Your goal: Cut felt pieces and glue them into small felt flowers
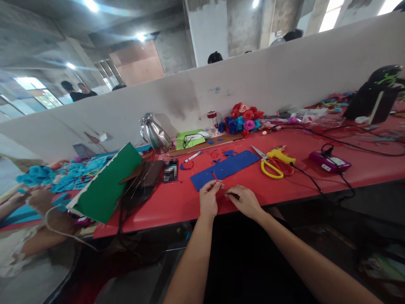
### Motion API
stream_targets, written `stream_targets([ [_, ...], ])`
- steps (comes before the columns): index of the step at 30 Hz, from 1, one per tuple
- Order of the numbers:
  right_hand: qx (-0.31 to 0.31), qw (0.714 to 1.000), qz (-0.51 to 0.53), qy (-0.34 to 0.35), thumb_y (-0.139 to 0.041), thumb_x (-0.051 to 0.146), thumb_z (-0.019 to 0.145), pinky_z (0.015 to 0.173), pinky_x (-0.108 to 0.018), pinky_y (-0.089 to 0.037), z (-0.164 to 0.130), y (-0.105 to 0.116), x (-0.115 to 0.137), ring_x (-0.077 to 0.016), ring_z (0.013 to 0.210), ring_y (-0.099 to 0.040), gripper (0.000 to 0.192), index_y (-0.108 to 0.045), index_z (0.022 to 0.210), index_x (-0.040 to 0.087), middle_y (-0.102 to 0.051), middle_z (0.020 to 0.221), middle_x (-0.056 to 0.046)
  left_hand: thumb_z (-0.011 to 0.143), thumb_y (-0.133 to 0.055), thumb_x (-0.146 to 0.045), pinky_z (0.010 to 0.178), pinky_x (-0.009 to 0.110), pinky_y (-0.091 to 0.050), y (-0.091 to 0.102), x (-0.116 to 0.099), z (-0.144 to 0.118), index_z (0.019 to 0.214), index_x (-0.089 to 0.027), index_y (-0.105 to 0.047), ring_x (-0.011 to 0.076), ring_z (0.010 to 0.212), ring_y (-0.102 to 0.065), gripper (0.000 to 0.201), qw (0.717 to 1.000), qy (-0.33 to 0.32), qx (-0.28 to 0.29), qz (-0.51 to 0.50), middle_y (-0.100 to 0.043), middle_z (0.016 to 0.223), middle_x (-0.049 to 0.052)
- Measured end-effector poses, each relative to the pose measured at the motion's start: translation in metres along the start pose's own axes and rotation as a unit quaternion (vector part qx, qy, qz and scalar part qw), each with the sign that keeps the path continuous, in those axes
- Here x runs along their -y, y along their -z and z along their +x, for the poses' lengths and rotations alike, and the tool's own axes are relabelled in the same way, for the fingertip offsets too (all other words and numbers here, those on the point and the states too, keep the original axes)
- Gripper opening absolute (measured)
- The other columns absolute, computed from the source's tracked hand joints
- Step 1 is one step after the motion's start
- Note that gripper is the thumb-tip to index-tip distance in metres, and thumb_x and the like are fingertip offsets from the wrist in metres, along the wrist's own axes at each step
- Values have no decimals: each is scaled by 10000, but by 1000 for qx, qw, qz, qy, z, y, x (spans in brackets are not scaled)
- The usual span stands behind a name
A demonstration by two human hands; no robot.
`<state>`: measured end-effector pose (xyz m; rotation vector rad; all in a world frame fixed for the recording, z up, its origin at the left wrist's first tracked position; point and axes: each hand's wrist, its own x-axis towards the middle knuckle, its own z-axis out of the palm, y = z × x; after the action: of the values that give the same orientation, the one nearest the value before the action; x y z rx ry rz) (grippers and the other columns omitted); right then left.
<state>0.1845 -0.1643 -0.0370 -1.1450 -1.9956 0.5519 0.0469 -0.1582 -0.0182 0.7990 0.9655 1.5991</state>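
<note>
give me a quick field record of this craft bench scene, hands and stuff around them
left hand: left hand pinches a thin red strip at the near edge of the blue sheet
right hand: right hand rests on the red table, pinching something small and dark, too small to tell
right of sheet: yellow scissors, yellow glue gun
left of sheet: green board, tilted
at back wall: paper flowers, metal kettle

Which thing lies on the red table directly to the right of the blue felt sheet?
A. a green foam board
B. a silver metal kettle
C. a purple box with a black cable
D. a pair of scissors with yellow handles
D: the pair of scissors with yellow handles lies on the red table just right of the blue felt sheet, before the yellow glue gun.
</note>
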Motion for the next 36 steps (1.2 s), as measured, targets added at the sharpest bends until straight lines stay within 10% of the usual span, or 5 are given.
stream_targets([
  [36,-4,1000,16,-23,-524,278,836,640,-290,-426,-1,3,6,-182,694,-592,162,-671,789,227,-702,766,-35,595,-774,-308,676,247,-421,1,1,-1,735,-151,-697,98,608,-555,224,999,3,41,-2,-638,614,2],
])
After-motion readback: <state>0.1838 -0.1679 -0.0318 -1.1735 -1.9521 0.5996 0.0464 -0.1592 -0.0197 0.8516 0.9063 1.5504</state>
